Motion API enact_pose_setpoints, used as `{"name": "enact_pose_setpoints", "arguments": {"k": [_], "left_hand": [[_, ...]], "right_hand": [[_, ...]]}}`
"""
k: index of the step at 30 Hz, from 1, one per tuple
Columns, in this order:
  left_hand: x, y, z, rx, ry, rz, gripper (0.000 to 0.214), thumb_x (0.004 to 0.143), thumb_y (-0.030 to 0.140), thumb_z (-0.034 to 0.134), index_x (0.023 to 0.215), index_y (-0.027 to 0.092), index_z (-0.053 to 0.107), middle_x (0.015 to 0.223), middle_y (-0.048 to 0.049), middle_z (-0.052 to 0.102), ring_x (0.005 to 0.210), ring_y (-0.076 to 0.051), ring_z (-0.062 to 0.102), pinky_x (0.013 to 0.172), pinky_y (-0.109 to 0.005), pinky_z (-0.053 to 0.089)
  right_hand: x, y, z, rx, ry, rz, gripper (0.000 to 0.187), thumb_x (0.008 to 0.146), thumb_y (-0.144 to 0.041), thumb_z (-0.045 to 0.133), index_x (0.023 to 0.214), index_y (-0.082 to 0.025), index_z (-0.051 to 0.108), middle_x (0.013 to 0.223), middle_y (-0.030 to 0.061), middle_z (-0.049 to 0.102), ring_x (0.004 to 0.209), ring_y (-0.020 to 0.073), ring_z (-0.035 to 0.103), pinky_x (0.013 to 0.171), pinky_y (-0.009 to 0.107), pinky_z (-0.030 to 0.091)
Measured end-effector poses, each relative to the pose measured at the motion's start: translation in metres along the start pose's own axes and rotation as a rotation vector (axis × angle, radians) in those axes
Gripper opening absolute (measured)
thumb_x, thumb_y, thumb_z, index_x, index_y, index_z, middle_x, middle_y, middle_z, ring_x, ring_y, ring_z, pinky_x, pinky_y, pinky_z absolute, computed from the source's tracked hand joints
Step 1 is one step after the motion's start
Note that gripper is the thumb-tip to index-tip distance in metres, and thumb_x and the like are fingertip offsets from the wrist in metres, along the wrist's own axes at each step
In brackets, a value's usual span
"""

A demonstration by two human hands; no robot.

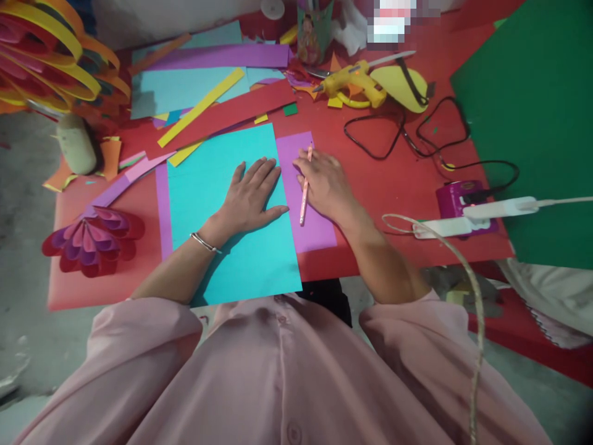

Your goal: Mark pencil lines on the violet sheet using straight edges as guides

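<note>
Far off, a pixelated patch [402, 18] is unreadable; the green sheet [537, 123] runs off the right edge; the turquoise sheet [222, 247] hides most of the purple sheet [310, 228]; the right hand [324, 185] covers part of the pencil [303, 204]

Left hand [252, 196] flat on turquoise sheet [231, 247], right hand [327, 185] gripping pink pencil [304, 193] over purple sheet [315, 228], red table [389, 185]

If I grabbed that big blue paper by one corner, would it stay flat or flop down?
It would probably flop: the blue paper looks thin and lies quite flat. It is likely very light, being one single sheet. It may slide easily over the purple sheet beneath it; the left hand presses flat on it.
</note>
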State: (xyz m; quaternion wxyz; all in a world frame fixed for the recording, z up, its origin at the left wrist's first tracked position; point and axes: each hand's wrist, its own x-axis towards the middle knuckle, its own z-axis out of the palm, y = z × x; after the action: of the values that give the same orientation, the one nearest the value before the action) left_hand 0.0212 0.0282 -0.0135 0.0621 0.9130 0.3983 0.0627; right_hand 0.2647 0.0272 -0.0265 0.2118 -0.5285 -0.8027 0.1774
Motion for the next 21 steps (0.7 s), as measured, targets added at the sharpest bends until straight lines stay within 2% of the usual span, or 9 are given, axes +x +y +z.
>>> {"name": "enact_pose_setpoints", "arguments": {"k": [3,8,21], "left_hand": [[-0.0001,-0.0004,0.0003,-0.009,-0.001,-0.003,0.095,0.099,0.085,0.031,0.168,0.019,0.032,0.174,-0.0169,0.032,0.163,-0.036,0.026,0.132,-0.056,0.008],[0.0001,-0.0011,-0.0002,-0.036,-0.012,-0.01,0.095,0.098,0.085,0.033,0.168,0.022,0.03,0.175,-0.0151,0.031,0.163,-0.036,0.025,0.132,-0.056,0.006],[0.0007,-0.0023,-0.0024,0.008,-0.033,0.004,0.096,0.099,0.085,0.029,0.169,0.02,0.029,0.174,-0.0165,0.032,0.163,-0.036,0.025,0.132,-0.056,0.008]], "right_hand": [[-0.0003,0.0013,0.0011,-0.002,-0.002,-0.009,0.047,0.111,-0.041,0.042,0.153,-0.021,0.048,0.165,0.0157,0.047,0.158,0.0333,0.036,0.128,0.065,0.025],[-0.0002,0.0024,0.0027,0.018,0.033,-0.022,0.044,0.111,-0.036,0.036,0.15,-0.022,0.052,0.163,0.0143,0.05,0.156,0.0326,0.039,0.126,0.064,0.03],[0.0004,0.0007,0.0028,0.012,0.05,-0.027,0.043,0.112,-0.033,0.035,0.149,-0.02,0.054,0.161,0.0146,0.053,0.156,0.0303,0.04,0.126,0.061,0.032]]}}
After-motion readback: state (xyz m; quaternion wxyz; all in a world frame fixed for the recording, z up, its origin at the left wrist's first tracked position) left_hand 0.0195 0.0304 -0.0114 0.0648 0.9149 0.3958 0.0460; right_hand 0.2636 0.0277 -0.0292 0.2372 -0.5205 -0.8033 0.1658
